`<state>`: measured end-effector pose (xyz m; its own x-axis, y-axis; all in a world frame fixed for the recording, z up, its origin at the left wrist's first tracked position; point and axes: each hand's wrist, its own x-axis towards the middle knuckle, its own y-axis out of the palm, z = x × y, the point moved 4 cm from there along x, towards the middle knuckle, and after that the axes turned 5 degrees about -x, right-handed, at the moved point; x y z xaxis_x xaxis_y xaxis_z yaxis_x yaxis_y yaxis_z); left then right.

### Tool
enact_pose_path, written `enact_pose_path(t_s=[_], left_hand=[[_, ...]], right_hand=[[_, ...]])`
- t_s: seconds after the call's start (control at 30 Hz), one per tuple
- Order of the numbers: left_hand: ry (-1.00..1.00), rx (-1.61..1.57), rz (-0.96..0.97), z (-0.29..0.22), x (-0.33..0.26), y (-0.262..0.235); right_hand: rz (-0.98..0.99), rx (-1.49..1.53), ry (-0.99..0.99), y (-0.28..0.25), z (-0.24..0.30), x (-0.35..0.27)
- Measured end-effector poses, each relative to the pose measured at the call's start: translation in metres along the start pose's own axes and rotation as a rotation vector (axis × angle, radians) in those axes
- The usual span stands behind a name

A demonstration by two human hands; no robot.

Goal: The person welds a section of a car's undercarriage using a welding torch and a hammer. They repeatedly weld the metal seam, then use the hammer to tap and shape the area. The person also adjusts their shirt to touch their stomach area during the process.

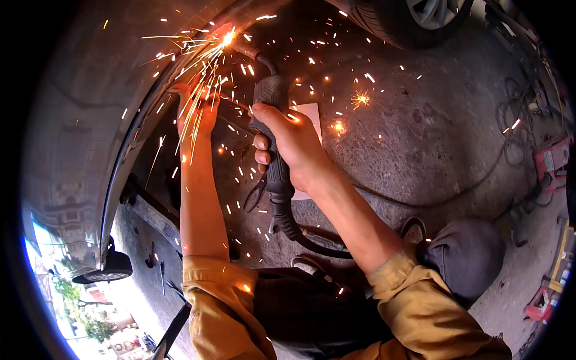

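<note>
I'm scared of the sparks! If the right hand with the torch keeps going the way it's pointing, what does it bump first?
Probably the curved edge of the car body, where the torch tip sparks. The right hand points up-left there; depth is unclear.

Rough stained concrete floor [420, 132]; car tyre [408, 18] at top; tangled cables [516, 114] right; bright daylight lower left.

White rectangular sheet [312, 117] on floor behind hand.
</note>
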<state>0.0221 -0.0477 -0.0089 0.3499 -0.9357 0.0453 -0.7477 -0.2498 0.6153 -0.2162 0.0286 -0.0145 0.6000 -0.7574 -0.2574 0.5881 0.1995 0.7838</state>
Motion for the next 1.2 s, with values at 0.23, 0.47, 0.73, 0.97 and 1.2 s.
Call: enact_pose_path(t_s=[0.23,0.47,0.73,0.97,1.2], left_hand=[[0.023,0.030,-0.100,-0.009,-0.004,0.007],[-0.012,0.068,-0.032,-0.010,-0.006,0.012],[0.001,0.138,-0.015,-0.015,-0.003,0.005],[0.026,0.181,0.007,-0.021,-0.003,0.007],[0.072,0.195,-0.027,-0.020,-0.004,0.007]], right_hand=[[-0.037,0.079,0.037,-0.002,-0.014,-0.005],[0.010,0.185,0.006,-0.004,-0.025,-0.007],[-0.048,0.315,0.078,-0.010,-0.059,-0.016],[0.090,0.309,0.017,-0.001,-0.035,-0.007],[0.135,0.309,0.002,-0.001,-0.025,0.001]])
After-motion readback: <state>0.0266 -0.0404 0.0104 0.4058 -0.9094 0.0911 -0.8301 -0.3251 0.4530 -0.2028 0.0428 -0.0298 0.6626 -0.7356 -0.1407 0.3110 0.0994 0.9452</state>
